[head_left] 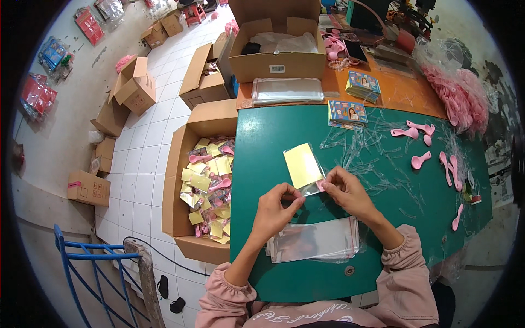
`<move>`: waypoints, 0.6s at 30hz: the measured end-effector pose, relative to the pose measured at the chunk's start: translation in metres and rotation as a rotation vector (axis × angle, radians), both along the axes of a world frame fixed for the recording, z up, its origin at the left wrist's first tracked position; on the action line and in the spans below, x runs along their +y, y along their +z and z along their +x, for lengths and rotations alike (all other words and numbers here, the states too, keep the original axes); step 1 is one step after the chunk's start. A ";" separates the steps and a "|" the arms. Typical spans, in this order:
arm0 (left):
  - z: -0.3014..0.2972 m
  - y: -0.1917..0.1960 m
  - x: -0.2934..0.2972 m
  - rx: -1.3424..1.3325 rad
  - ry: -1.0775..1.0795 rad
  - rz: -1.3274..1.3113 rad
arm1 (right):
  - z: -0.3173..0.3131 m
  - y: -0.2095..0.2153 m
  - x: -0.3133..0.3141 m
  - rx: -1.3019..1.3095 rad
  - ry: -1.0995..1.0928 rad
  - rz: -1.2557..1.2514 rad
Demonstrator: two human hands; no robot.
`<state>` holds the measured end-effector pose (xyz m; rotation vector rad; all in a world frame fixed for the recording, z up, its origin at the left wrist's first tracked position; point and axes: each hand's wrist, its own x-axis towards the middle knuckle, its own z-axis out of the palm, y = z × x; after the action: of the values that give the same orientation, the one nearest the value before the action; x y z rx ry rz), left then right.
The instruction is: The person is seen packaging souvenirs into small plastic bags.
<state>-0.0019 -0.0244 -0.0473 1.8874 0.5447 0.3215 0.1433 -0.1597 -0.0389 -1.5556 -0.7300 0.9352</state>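
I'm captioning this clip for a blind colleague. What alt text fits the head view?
Over a green table, the left hand and right hand hold a clear sleeve with a yellow card in it. A stack of clear bags lies below; pink spoons lie right.

The flat card in the clear plastic sleeve (304, 167) was yellow, the counter (273, 136) dark green, the small plastic spoons (420, 160) pink.

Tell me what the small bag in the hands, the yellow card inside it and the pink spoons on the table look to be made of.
Small bag: thin clear plastic film, glossy; the card shows through it.
Yellow card: probably paper or thin cardboard, flat and matte.
Pink spoons: likely moulded plastic, smooth and evenly coloured.
Both hands, left hand and right hand, pinch the bag's open end.
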 end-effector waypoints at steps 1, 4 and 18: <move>0.001 -0.004 0.000 -0.009 0.031 -0.076 | -0.001 0.000 0.001 -0.047 -0.046 0.004; 0.002 -0.006 0.001 -0.001 0.084 -0.206 | -0.006 0.002 0.004 0.024 -0.107 0.014; 0.005 -0.002 -0.003 -0.136 0.180 -0.531 | -0.005 -0.009 0.006 -0.063 -0.177 0.028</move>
<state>0.0033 -0.0275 -0.0495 1.2985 0.6373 0.3767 0.1378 -0.1540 -0.0478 -1.6025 -0.6353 0.7460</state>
